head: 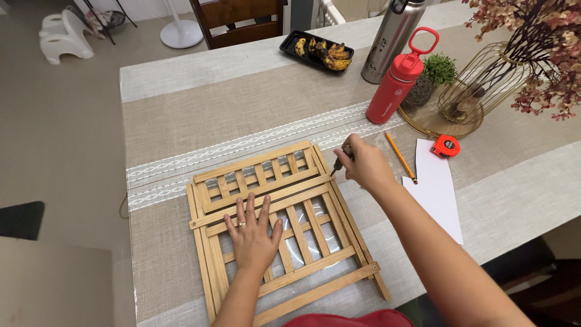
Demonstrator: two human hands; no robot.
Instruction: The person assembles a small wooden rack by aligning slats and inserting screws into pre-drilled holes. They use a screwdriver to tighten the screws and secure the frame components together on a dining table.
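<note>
The left hand (253, 235) is lying flat and fully open, fingers spread, palm pressing down on the slats of the folded wooden rack (281, 227); it is grasping nothing, only pinning the rack against the table (181, 121). The rack is lying flat at the near edge of the table, directly under this hand and extending from it toward 12 and 3 o'clock. The right hand (363, 165) is closed around a small screwdriver (340, 160), whose tip is meeting the rack's upper right corner, at about 1 o'clock from the left hand. Risk assessment: the tip is appearing to bear on a narrow strip of wood, so a slip would likely send it across the slats or into the table runner; the probable cause is an angled tool or insufficient downward pressure. The left hand is sitting well apart from the tip, so a sliding rack is the likelier hazard than a struck finger. At 3 o'clock from the right hand, a pencil (400, 157) is lying across a white sheet of paper (439, 191), with a tape measure (446, 146) just beyond. Farther off, at 12 to 1 o'clock, a red bottle (394, 86), a steel flask (392, 39) and a black tray (319, 48) are standing.
</note>
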